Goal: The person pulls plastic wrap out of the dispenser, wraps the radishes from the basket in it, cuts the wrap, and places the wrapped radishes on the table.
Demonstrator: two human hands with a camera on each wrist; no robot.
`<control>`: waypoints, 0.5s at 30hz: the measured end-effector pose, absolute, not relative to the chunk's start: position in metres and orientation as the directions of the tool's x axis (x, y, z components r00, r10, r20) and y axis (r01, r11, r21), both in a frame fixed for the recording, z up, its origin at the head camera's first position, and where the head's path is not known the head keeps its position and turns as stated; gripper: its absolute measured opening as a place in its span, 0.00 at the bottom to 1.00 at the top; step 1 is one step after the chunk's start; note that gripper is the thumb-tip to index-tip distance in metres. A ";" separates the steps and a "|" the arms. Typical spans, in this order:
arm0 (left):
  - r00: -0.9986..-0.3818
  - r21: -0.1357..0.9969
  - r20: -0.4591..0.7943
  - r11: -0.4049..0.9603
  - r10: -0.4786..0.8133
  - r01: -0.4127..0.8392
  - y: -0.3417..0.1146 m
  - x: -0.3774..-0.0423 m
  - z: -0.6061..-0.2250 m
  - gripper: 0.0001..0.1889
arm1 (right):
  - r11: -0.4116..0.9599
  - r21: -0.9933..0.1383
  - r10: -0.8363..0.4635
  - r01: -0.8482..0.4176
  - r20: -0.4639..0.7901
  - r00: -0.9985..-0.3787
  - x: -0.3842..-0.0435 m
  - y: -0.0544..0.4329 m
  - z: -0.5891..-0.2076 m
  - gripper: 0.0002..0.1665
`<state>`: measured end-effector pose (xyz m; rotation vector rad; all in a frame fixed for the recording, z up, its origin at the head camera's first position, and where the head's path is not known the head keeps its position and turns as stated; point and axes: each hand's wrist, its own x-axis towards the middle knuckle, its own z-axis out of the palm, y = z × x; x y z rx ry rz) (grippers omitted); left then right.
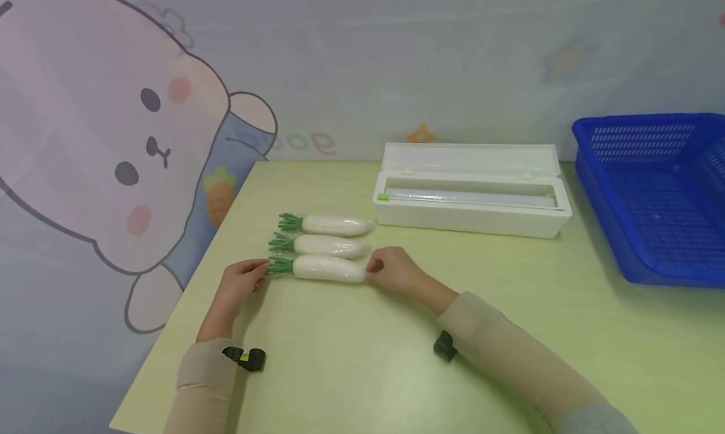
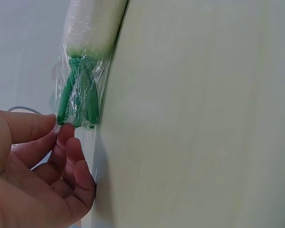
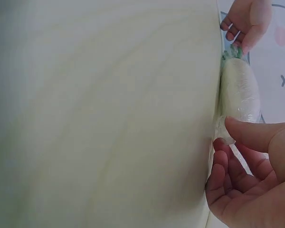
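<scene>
Three white radishes with green stalks lie side by side on the table, each in clear plastic wrap. At the stalk end of the nearest radish (image 1: 328,268), my left hand (image 1: 240,284) pinches the edge of the wrap (image 2: 80,102) between thumb and fingers. The thumb and forefinger of my right hand (image 1: 394,270) pinch the wrap at the tapered end of that same radish (image 3: 240,90). Just behind it lie the middle radish (image 1: 331,246) and the far radish (image 1: 337,224), touched by neither hand.
A white cling film box (image 1: 467,220) with its lid raised stands at the back; a film roll (image 1: 470,198) lies inside. To the right is a blue plastic basket (image 1: 608,214). A cartoon-printed cloth (image 1: 340,63) hangs behind the pale table (image 1: 340,371).
</scene>
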<state>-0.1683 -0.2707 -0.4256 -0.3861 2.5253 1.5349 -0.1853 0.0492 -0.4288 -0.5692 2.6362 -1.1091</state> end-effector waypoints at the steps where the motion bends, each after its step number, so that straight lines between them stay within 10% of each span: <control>1: -0.954 0.847 -0.266 0.439 -0.138 -0.300 -0.271 -0.168 -0.426 0.20 | 0.638 -0.722 -0.434 -0.267 -0.051 -0.900 -0.186 0.049 -0.429 0.06; 15: -0.995 0.701 -0.070 0.706 -0.073 -0.101 -0.268 -0.154 -0.405 0.29 | 0.634 -0.696 -0.524 -0.339 -0.063 -0.850 -0.174 0.104 -0.401 0.20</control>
